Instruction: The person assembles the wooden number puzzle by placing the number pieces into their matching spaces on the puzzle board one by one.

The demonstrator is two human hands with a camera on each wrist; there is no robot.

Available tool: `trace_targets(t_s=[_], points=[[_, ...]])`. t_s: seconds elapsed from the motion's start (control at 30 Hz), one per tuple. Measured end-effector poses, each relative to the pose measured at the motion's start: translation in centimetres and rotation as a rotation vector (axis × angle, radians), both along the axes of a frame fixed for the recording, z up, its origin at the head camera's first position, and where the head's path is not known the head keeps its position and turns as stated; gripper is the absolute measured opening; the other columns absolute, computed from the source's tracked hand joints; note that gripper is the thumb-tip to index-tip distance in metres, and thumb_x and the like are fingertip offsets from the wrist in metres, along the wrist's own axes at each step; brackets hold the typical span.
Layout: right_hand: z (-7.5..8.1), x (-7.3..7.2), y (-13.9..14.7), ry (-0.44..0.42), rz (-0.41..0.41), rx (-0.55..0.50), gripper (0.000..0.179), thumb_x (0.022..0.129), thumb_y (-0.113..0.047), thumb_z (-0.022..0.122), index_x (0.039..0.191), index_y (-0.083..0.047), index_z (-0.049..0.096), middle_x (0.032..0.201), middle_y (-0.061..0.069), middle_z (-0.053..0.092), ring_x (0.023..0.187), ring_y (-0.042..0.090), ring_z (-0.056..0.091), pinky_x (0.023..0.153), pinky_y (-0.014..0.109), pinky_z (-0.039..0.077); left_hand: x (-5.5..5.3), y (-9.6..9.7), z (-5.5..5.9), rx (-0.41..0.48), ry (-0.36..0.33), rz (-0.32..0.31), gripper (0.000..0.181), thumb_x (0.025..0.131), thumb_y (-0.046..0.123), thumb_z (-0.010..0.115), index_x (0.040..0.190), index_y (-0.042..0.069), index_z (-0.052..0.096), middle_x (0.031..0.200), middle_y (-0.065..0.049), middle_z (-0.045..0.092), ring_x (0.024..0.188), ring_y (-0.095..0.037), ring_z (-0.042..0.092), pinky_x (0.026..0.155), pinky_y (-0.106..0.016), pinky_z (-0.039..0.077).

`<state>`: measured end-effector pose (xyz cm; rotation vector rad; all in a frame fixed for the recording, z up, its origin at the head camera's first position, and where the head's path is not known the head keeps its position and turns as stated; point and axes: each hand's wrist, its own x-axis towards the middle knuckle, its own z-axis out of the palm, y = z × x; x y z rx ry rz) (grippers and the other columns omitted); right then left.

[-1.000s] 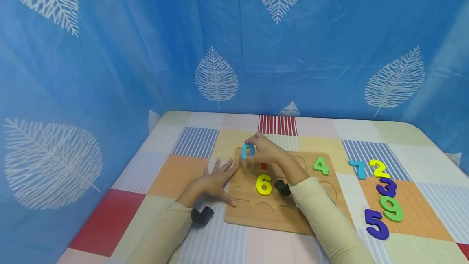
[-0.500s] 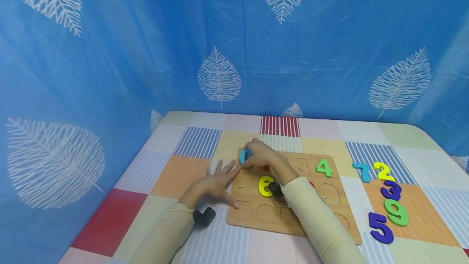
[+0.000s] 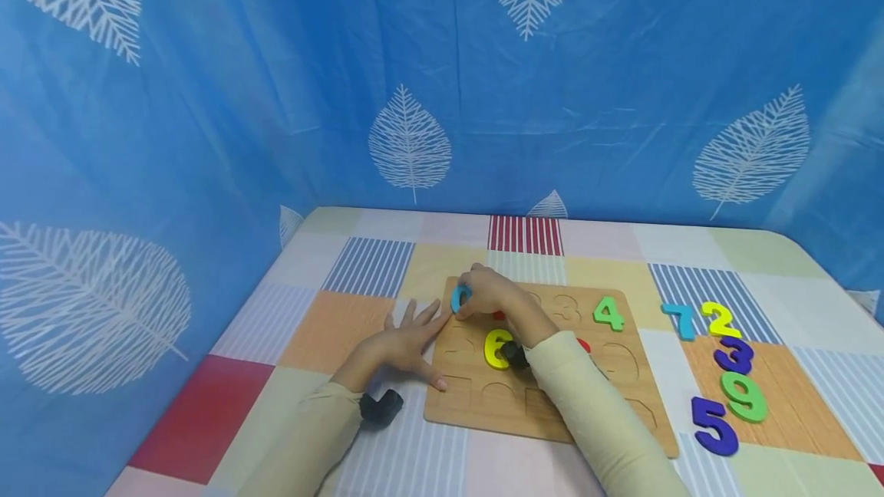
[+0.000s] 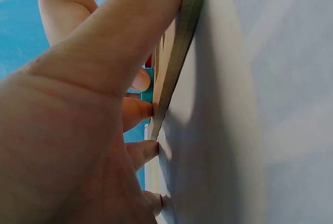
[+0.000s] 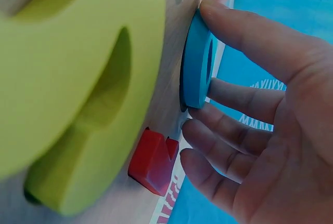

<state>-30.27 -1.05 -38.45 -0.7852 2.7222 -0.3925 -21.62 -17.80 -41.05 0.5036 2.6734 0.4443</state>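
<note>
A blue number zero [image 3: 456, 301] lies at the far-left corner of the wooden number board [image 3: 442, 405]. My right hand [image 3: 492, 294] holds it, the thumb at one end and fingers at the other in the right wrist view. Whether the zero [image 5: 195, 68] sits fully in its recess I cannot tell. My left hand [image 3: 404, 345] is spread along the board's left edge, thumb near the front corner, index fingertip close to the zero. On the board are a yellow six [image 3: 489, 350], a red piece [image 5: 151, 164] beside the zero, and a green four [image 3: 608, 314].
Right of the board lie a blue seven [image 3: 684, 322], a yellow two [image 3: 722, 326], a purple three [image 3: 742, 365], a green nine [image 3: 756, 409] and a purple five [image 3: 721, 443]. Another red piece [image 3: 584, 345] is mostly hidden by the right sleeve. A blue curtain [image 3: 587, 98] hangs behind.
My right hand has brought the zero down and slightly left, from raised over the board to lying at its corner. The left hand stays in place.
</note>
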Motion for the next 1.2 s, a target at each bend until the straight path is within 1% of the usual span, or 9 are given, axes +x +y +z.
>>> trace_targets(t_s=[0.27,0.47,0.57,0.7,0.87,0.97,1.03,1.1,1.2], points=[[0.2,0.4,0.3,0.002,-0.035,0.031,0.051,0.072,-0.031,0.076,0.114,-0.007,0.062,0.109,0.011,0.052,0.092,0.022,0.048,0.08,0.035,0.048,0.1,0.3,0.0,-0.002,0.004,-0.003,0.113,0.061,0.054,0.076,0.148,0.023,0.011,0.155,-0.008,0.001,0.137,-0.043,-0.011,0.101,-0.071,-0.002],[0.5,0.6,0.4,0.014,-0.055,0.055,0.048,0.073,-0.031,0.075,0.113,-0.008,0.063,0.11,0.012,0.052,0.093,0.023,0.048,0.081,0.036,0.048,0.2,0.5,0.1,0.009,0.004,-0.006,0.113,0.061,0.053,0.076,0.148,0.023,0.011,0.155,-0.006,0.0,0.137,-0.042,-0.013,0.101,-0.07,-0.004],[0.5,0.7,0.5,0.029,-0.07,0.049,0.043,0.072,-0.03,0.076,0.109,-0.009,0.065,0.109,0.012,0.052,0.094,0.023,0.048,0.079,0.037,0.047,0.2,0.5,0.2,0.012,0.006,-0.008,0.112,0.062,0.053,0.076,0.148,0.023,0.011,0.155,-0.007,0.0,0.137,-0.042,-0.012,0.101,-0.07,-0.004],[0.6,0.9,0.4,0.056,-0.091,0.059,0.041,0.071,-0.029,0.077,0.106,-0.011,0.066,0.109,0.011,0.053,0.095,0.024,0.048,0.079,0.038,0.047,0.1,0.5,0.3,0.01,0.006,-0.001,0.112,0.062,0.053,0.076,0.148,0.023,0.012,0.155,-0.006,0.001,0.138,-0.042,-0.012,0.102,-0.07,-0.004],[0.8,0.7,0.1,0.057,-0.102,0.084,0.045,0.072,-0.03,0.077,0.112,-0.012,0.065,0.11,0.011,0.052,0.096,0.024,0.047,0.079,0.038,0.047,0.0,0.4,0.2,0.018,0.015,0.005,0.112,0.062,0.053,0.076,0.148,0.022,0.012,0.155,-0.007,0.001,0.138,-0.042,-0.012,0.101,-0.07,-0.004],[0.7,0.5,0.2,0.038,-0.085,0.088,0.051,0.072,-0.032,0.076,0.117,-0.012,0.062,0.114,0.012,0.051,0.1,0.025,0.048,0.082,0.039,0.047,0.0,0.3,0.1,0.022,0.015,0.007,0.112,0.062,0.053,0.076,0.148,0.021,0.012,0.155,-0.007,0.001,0.137,-0.042,-0.012,0.101,-0.07,-0.004],[0.5,0.4,0.3,0.023,-0.058,0.086,0.057,0.072,-0.035,0.076,0.121,-0.011,0.058,0.117,0.012,0.05,0.104,0.026,0.048,0.086,0.04,0.047,0.0,0.3,0.0,0.022,0.008,0.01,0.111,0.062,0.053,0.076,0.148,0.022,0.013,0.155,-0.007,0.001,0.138,-0.042,-0.012,0.101,-0.07,-0.003],[0.3,0.2,0.7,0.004,-0.034,0.063,0.065,0.073,-0.037,0.075,0.128,-0.011,0.053,0.121,0.013,0.051,0.108,0.026,0.049,0.091,0.041,0.046,0.1,0.3,-0.2,0.022,0.002,0.012,0.111,0.061,0.053,0.076,0.147,0.022,0.013,0.155,-0.007,0.002,0.138,-0.042,-0.012,0.101,-0.07,-0.003],[0.2,-0.2,1.7,-0.032,-0.025,0.004,0.071,0.074,-0.034,0.074,0.134,-0.011,0.045,0.118,0.012,0.055,0.107,0.024,0.052,0.094,0.039,0.045,0.2,0.3,-0.3,0.017,0.007,0.016,0.111,0.061,0.053,0.077,0.147,0.021,0.014,0.155,-0.007,0.003,0.138,-0.042,-0.011,0.101,-0.071,-0.002]])
